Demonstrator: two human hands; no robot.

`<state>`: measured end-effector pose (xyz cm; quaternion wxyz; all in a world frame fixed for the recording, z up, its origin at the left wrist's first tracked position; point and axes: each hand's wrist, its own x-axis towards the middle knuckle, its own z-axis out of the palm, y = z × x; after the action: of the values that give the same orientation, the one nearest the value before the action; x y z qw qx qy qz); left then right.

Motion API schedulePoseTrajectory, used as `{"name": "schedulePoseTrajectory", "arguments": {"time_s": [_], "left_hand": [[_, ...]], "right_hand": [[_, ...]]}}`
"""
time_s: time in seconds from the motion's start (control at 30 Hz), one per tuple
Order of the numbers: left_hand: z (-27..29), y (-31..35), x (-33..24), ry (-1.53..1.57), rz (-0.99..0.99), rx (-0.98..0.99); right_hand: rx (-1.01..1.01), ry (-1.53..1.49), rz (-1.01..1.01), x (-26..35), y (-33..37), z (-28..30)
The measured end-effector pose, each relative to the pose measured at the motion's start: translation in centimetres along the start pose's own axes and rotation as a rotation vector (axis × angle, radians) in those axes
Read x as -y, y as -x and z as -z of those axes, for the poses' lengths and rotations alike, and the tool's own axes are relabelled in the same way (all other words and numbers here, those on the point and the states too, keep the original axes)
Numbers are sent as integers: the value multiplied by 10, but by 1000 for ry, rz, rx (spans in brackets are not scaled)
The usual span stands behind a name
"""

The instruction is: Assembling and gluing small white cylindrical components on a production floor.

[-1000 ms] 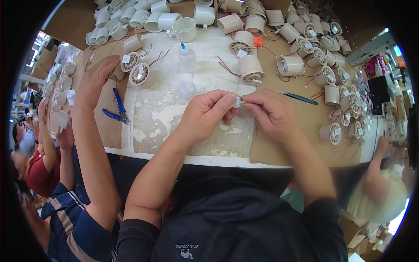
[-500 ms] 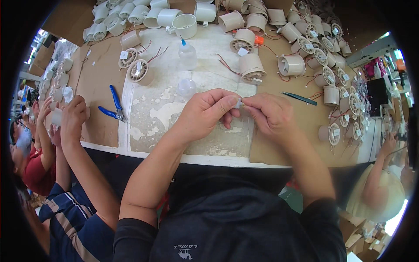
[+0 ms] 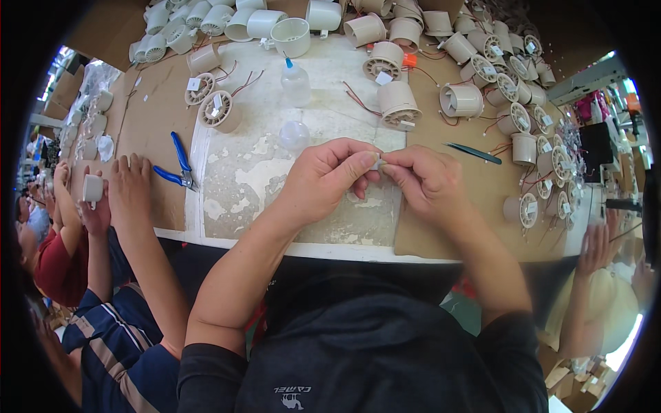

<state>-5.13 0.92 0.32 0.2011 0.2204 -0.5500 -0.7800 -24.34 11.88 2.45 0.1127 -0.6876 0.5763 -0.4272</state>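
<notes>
Over the middle of the table, my left hand [image 3: 336,172] pinches a small pale grey-white piece [image 3: 376,164] between thumb and forefinger. The thumb and forefinger of my right hand [image 3: 428,180] close on its right side, so the fingertips of both hands meet there. The piece is mostly covered and too small for me to tell its kind. Just beyond my left hand stand a round clear container [image 3: 295,135] and a clear squeeze bottle [image 3: 296,84] with a blue tip. Blue-handled cutting pliers [image 3: 180,165] lie to the left, and dark tweezers [image 3: 473,153] lie right of my right hand.
Beige cup-shaped housings [image 3: 398,103] with slotted ends and red-brown wires pile up at the right and far side. White housings [image 3: 290,38] line the far left edge. Cardboard [image 3: 441,234] covers part of the table. At the left, a co-worker's hand [image 3: 96,213] holds a white cup-shaped housing [image 3: 92,188].
My hands stay almost where they were, fingertips together on the small piece. The co-worker at the left has lowered a hand onto the table and shifted the white housing.
</notes>
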Motion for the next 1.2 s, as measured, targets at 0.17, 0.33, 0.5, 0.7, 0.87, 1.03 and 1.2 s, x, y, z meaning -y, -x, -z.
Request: {"name": "schedulePoseTrajectory", "arguments": {"time_s": [0.17,0.33,0.5,0.7,0.87,1.03,1.2], "left_hand": [[-7,3,2,-18,-29,-45],[-11,10,7,-76,-109,-121],[-11,13,8,-199,-202,-156],[-17,8,3,-412,-259,-224],[-2,37,33,-547,-503,-307],[22,43,24,-1031,-930,-606],[8,25,12,-736,-501,-655]], "right_hand": [[17,-113,-132,5,1,2],[69,-315,-320,9,2,0],[49,-539,-475,11,3,-5],[39,-935,-590,2,-3,-9],[-57,-213,-154,1,17,19],[-89,387,-144,-4,55,57],[-162,277,-245,-15,64,37]]}}
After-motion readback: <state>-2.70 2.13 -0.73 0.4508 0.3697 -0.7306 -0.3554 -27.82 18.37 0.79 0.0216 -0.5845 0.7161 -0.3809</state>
